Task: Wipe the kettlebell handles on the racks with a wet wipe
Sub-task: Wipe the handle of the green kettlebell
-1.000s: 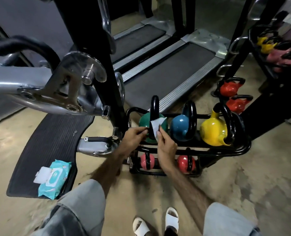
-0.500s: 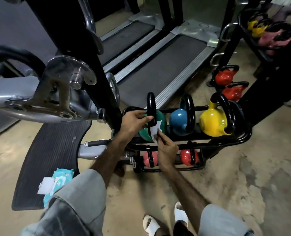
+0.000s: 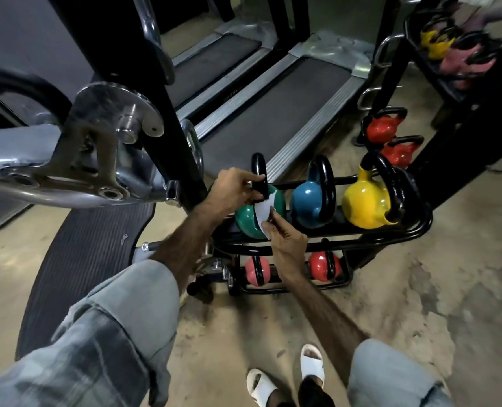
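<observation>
On the near rack [image 3: 414,230], both hands grip the wet wipe [image 3: 263,212] around the green kettlebell's handle [image 3: 258,171]; blue and yellow wait.

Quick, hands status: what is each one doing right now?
Left hand: closed around the black handle of the green kettlebell.
Right hand: pinching the white wet wipe against that handle's lower part.
</observation>
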